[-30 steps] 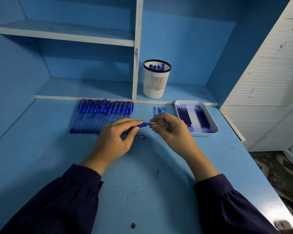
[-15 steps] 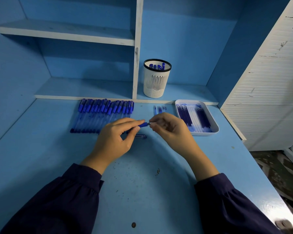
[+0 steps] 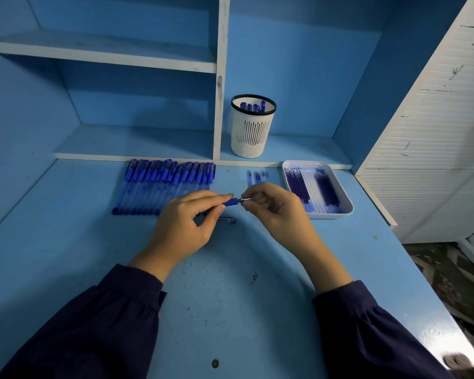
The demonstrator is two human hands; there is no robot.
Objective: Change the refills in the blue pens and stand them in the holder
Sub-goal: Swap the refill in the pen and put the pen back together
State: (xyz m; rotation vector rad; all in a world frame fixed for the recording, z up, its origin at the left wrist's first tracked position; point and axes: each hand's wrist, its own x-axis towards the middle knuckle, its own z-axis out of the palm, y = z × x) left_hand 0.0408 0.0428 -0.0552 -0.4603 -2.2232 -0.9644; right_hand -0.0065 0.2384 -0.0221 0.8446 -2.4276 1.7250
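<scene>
Left hand [image 3: 186, 228] and right hand [image 3: 277, 212] each pinched one shared blue pen [image 3: 231, 201] with curled fingers. Four pens [image 3: 256, 106] stood in one holder [image 3: 252, 135].

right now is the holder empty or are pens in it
Not empty: blue pens stand inside the holder, their tops showing at its rim.

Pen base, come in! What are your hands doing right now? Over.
Left hand grips pen. Right hand pinches its tip. Holder partly filled. Nothing in the way.
</scene>
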